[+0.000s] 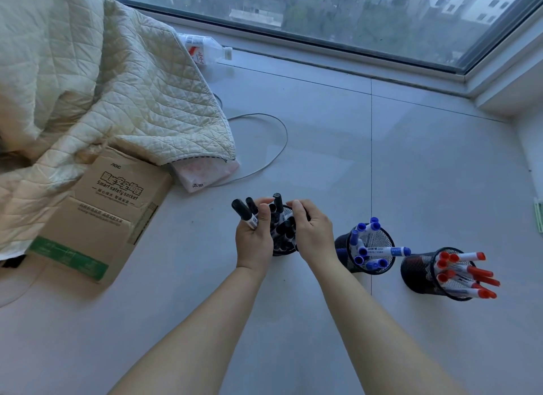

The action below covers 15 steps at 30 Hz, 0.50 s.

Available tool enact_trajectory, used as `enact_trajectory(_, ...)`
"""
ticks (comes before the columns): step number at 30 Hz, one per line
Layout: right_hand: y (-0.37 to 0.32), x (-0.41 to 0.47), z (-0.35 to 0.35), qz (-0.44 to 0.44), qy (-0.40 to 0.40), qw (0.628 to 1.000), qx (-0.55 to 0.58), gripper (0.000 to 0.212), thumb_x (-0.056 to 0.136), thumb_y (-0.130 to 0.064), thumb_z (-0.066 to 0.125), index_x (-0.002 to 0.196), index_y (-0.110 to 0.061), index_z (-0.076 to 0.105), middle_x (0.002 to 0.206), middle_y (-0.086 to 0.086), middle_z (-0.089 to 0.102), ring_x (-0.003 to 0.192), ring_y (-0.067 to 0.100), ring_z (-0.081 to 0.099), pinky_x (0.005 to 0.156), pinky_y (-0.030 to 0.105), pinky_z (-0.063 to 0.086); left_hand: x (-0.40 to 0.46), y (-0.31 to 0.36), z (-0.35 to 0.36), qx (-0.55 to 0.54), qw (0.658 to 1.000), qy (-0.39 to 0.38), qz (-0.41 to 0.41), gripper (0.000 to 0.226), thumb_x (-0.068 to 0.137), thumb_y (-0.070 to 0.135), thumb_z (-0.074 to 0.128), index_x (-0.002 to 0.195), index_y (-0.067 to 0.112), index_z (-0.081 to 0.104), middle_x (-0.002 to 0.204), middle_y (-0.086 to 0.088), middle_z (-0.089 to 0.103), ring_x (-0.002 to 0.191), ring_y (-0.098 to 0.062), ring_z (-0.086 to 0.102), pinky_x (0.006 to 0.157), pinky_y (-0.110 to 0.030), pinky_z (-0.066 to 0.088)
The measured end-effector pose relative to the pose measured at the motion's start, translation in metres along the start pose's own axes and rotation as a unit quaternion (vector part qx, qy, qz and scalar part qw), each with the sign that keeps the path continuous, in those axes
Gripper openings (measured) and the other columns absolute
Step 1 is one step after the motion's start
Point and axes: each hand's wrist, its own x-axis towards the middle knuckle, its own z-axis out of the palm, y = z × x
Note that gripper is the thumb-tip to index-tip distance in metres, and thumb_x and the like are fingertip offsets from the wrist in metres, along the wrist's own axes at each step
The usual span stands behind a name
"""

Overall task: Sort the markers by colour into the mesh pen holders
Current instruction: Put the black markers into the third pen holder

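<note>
Three black mesh holders stand in a row on the grey floor. The left holder (282,249) is full of black-capped markers (283,228) and sits between my hands. My left hand (254,237) grips two black markers (245,211) that stick up to its left. My right hand (313,234) curls over the holder's right rim, fingers on the markers inside. The middle holder (382,241) has blue-capped markers (364,253), one lying across its rim. The right holder (420,274) has red-capped markers (470,274).
A cardboard box (102,215) lies at the left under a cream quilt (97,91). A white packet (205,174), a grey cable (276,147) and a plastic bottle (205,49) lie behind. The window sill (411,68) runs along the back.
</note>
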Motion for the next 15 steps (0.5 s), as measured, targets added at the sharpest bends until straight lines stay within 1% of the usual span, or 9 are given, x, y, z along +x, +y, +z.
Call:
enact_trajectory(2,0.000,0.000,0.000,0.011,0.004,1.000,0.002,0.024,0.095,-0.032,0.044,0.088,-0.021,0.064,0.073,-0.005,0.062,0.067,0.002,0.053,0.059,0.011,0.040,-0.001,-0.001,0.002,-0.002,1.000,-0.005,-0.006,0.022,0.087,0.039,0.047,0.091,0.024,0.062,0.096,-0.003,0.065,0.091,-0.019,0.062,0.088,-0.035,0.048)
enact_trajectory(5,0.001,0.001,0.001,0.025,0.001,1.000,-0.007,0.023,0.094,-0.032,0.044,0.088,-0.021,0.064,0.073,-0.004,0.061,0.067,0.002,0.053,0.057,0.008,0.039,0.001,-0.007,0.002,0.028,0.999,-0.035,-0.011,0.028,0.089,0.035,0.049,0.105,0.018,0.062,0.113,-0.008,0.065,0.106,-0.021,0.061,0.096,-0.034,0.047)
enact_trajectory(7,0.000,0.000,0.000,0.031,-0.002,0.999,-0.015,0.023,0.095,-0.031,0.043,0.090,-0.022,0.063,0.074,-0.005,0.060,0.068,0.002,0.053,0.056,0.009,0.039,0.002,-0.007,-0.001,0.042,0.997,-0.056,-0.029,0.027,0.092,0.030,0.049,0.115,0.019,0.059,0.116,-0.008,0.065,0.101,-0.014,0.063,0.089,-0.022,0.049)
enact_trajectory(9,-0.002,-0.001,-0.001,0.036,-0.006,0.999,-0.019,0.023,0.095,-0.031,0.042,0.093,-0.022,0.063,0.076,-0.006,0.060,0.071,0.003,0.053,0.059,0.011,0.039,0.003,-0.006,-0.004,0.040,0.995,-0.074,-0.045,0.029,0.093,0.029,0.049,0.120,0.024,0.056,0.112,0.001,0.065,0.092,0.003,0.062,0.077,-0.007,0.047)
enact_trajectory(10,-0.003,-0.003,0.000,0.039,-0.007,0.999,-0.019,0.023,0.096,-0.031,0.042,0.095,-0.022,0.063,0.077,-0.006,0.060,0.073,0.005,0.053,0.061,0.014,0.040,0.002,-0.005,-0.006,0.050,0.994,-0.081,-0.048,0.029,0.093,0.030,0.049,0.122,0.027,0.054,0.110,0.005,0.064,0.089,0.010,0.060,0.073,-0.003,0.045)
enact_trajectory(11,-0.004,-0.005,0.000,0.041,-0.006,0.999,-0.020,0.023,0.096,-0.031,0.042,0.098,-0.022,0.063,0.078,-0.007,0.060,0.075,0.007,0.054,0.062,0.018,0.041,0.001,-0.004,-0.008,0.066,0.993,-0.088,-0.049,0.030,0.093,0.030,0.048,0.123,0.029,0.053,0.109,0.008,0.062,0.089,0.012,0.059,0.070,0.000,0.043)
enact_trajectory(13,-0.006,-0.008,0.002,0.049,-0.002,0.999,-0.020,0.024,0.096,-0.031,0.041,0.102,-0.021,0.063,0.080,-0.006,0.060,0.079,0.011,0.053,0.066,0.024,0.039,-0.001,-0.004,-0.013,0.097,0.989,-0.099,-0.057,0.028,0.093,0.034,0.048,0.121,0.032,0.053,0.106,0.010,0.063,0.093,0.002,0.061,0.068,0.000,0.042)
enact_trajectory(14,-0.006,-0.011,0.004,0.055,-0.002,0.998,-0.020,0.025,0.096,-0.031,0.041,0.104,-0.020,0.062,0.083,-0.005,0.060,0.082,0.012,0.053,0.069,0.025,0.038,-0.003,-0.004,-0.016,0.110,0.987,-0.102,-0.062,0.025,0.093,0.035,0.048,0.117,0.035,0.053,0.103,0.010,0.064,0.093,-0.001,0.061,0.066,0.000,0.042)
enact_trajectory(15,-0.005,-0.014,0.005,0.059,-0.003,0.998,-0.021,0.026,0.097,-0.031,0.040,0.106,-0.020,0.062,0.086,-0.004,0.060,0.085,0.014,0.054,0.072,0.026,0.037,-0.005,-0.004,-0.018,0.117,0.985,-0.107,-0.065,0.022,0.093,0.035,0.048,0.114,0.039,0.053,0.100,0.011,0.065,0.091,0.000,0.061,0.066,-0.001,0.043)
